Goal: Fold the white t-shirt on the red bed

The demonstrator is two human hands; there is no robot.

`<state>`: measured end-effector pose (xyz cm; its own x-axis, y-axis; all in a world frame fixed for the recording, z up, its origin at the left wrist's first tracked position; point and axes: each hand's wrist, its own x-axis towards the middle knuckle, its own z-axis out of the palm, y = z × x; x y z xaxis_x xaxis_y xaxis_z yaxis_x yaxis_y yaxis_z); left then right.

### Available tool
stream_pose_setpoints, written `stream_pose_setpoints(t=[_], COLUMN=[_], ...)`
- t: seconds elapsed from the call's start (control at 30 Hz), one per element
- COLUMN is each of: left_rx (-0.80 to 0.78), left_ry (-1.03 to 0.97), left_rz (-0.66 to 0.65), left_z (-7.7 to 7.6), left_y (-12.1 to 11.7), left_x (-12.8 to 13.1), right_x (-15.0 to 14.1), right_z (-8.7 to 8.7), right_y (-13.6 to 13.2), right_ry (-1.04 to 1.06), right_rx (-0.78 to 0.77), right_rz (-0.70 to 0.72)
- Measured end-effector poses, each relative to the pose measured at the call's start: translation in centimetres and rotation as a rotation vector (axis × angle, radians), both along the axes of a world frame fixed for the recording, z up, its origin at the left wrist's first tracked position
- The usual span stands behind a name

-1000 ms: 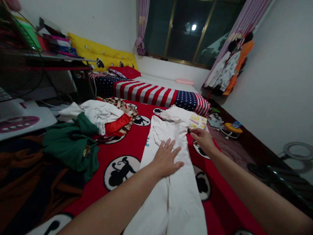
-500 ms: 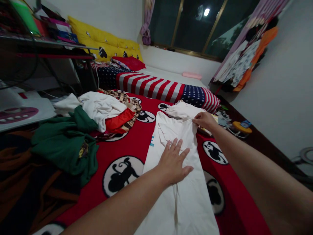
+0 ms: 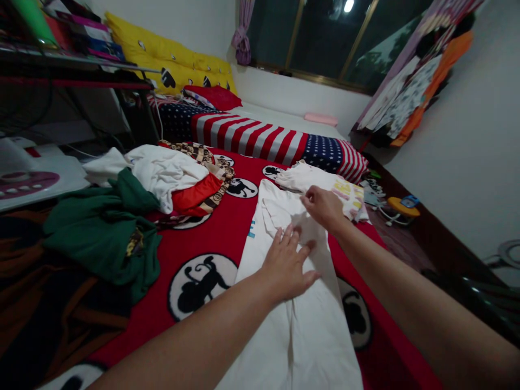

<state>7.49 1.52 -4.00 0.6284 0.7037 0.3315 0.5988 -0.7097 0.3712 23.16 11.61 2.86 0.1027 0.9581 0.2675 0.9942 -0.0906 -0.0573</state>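
Note:
A white shirt [image 3: 320, 336] lies lengthwise on the red blanket [image 3: 166, 281], folded in at the sides, with a bit of blue lettering at its left edge. My left hand [image 3: 286, 265] rests flat on its middle, fingers spread. At the shirt's far end, my right hand [image 3: 325, 207] is closed in a pinch on the cloth near the upper right corner; the pinched part is mostly hidden by the fingers. Just beyond lies a folded white garment [image 3: 304, 174] with yellow and pink print.
To the left are a green garment [image 3: 101, 227], a heap of white clothes [image 3: 166, 170] and a white and pink appliance [image 3: 36, 181]. Behind stands a bed with a striped, starred cover [image 3: 252, 141]. A yellow stool [image 3: 403, 207] stands at right.
My right hand has moved left and inward over the shirt, bringing its upper right edge along. The printed garment behind shows more. My left hand stays in place.

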Motion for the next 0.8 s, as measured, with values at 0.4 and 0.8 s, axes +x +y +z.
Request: stream_pose_setpoints(t=[0.4,0.8], left_rx=[-0.046,0.080], left_ry=[-0.158,-0.343], left_rz=[-0.048,-0.152], left_z=[-0.1,0.6], left_y=[2.0,0.4], left_x=[-0.4,-4.9], right_x=[0.5,1.4], right_z=[-2.3,-4.5], right_y=[-9.2,-30.2], right_ry=[0.480,0.352], right_rx=[0.063,0.089], right_rz=[0.440,0.601])
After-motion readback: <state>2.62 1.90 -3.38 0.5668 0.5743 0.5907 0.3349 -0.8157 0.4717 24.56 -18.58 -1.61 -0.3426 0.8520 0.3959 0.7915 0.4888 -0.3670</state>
